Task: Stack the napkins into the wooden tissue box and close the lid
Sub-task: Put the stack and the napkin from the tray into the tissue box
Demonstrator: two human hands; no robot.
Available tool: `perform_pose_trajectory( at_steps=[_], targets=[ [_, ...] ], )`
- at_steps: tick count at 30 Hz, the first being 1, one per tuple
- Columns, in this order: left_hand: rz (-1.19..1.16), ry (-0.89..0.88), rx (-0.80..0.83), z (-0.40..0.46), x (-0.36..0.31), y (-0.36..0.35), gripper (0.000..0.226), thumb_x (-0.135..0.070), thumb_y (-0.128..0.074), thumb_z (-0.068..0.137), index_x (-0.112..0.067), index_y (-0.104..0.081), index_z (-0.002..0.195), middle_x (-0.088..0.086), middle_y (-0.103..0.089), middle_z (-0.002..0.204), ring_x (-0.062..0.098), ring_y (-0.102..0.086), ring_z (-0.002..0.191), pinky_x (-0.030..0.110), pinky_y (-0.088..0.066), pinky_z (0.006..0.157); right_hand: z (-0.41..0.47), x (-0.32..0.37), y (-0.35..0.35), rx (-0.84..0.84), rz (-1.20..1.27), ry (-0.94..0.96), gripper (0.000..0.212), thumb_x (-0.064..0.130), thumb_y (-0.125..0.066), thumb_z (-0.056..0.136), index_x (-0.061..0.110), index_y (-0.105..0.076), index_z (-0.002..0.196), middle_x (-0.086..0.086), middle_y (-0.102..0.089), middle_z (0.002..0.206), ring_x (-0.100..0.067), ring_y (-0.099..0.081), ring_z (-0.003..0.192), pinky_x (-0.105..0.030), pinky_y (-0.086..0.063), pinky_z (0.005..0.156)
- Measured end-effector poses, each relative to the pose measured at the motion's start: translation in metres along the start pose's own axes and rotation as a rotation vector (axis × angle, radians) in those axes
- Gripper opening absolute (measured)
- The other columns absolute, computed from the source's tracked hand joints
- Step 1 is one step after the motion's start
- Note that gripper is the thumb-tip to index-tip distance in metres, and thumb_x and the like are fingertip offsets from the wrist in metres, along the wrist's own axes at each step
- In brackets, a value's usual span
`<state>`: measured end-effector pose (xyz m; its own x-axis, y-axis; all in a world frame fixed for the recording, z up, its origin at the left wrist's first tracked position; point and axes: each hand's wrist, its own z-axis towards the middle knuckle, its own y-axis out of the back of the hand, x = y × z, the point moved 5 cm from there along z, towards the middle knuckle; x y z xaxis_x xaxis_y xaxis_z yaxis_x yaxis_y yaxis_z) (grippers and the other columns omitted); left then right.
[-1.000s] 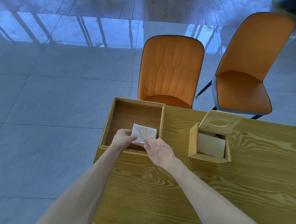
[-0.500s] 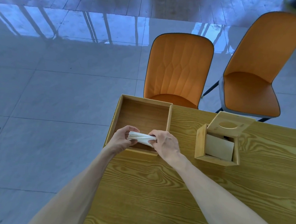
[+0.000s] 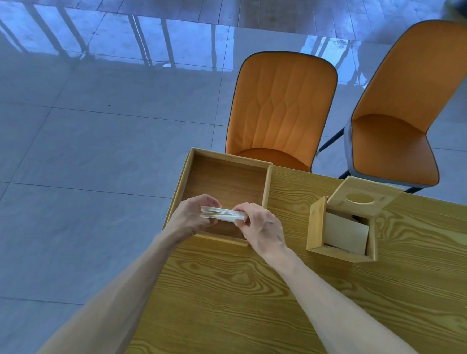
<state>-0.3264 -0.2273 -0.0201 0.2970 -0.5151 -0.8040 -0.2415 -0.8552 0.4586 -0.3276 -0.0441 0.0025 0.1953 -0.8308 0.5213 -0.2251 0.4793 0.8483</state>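
Both hands are closed on a thin stack of white napkins (image 3: 223,214), held edge-on and level above the near part of an open wooden tray (image 3: 228,176). Left hand (image 3: 192,215) is pinched on the stack's left end, thumb over, fingers under; right hand (image 3: 262,228) is clamped on the right end in the same way. Tray is seen at the table's (image 3: 273,304) far left corner. Wooden tissue box (image 3: 342,231) is noted at 3 o'clock from the hands, well apart, resting on the table. Its lid (image 3: 362,197), with an oval slot, is tilted up at the box's 12 o'clock edge. Pale napkins are seen inside the box. Two orange chairs (image 3: 281,108) are placed beyond the table at 12 to 2 o'clock
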Motion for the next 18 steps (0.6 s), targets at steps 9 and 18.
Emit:
perform_pose_trajectory(
  at_steps=[9,18],
  targets=[
    [0.051,-0.023,-0.074,0.002,0.005,0.004,0.023,-0.015,-0.078,0.077,-0.035,-0.071,0.086,-0.010,-0.073,0.095,0.015,-0.065,0.095,0.041,-0.056,0.080,0.000,-0.003,0.000,-0.031,0.021,-0.026,0.018,0.021,-0.066,0.091,0.024,-0.069,0.108,0.007,-0.071,0.101,-0.015,-0.066,0.086,-0.028,-0.052,0.070],
    [-0.038,0.030,-0.066,-0.004,0.009,0.000,0.018,-0.026,-0.082,0.077,-0.036,-0.073,0.090,-0.007,-0.075,0.093,0.015,-0.070,0.090,0.043,-0.058,0.081,-0.010,-0.013,0.003,-0.060,0.113,-0.103,0.021,0.023,-0.066,0.091,0.021,-0.070,0.112,0.005,-0.072,0.095,-0.014,-0.066,0.082,-0.028,-0.053,0.070]
  ],
)
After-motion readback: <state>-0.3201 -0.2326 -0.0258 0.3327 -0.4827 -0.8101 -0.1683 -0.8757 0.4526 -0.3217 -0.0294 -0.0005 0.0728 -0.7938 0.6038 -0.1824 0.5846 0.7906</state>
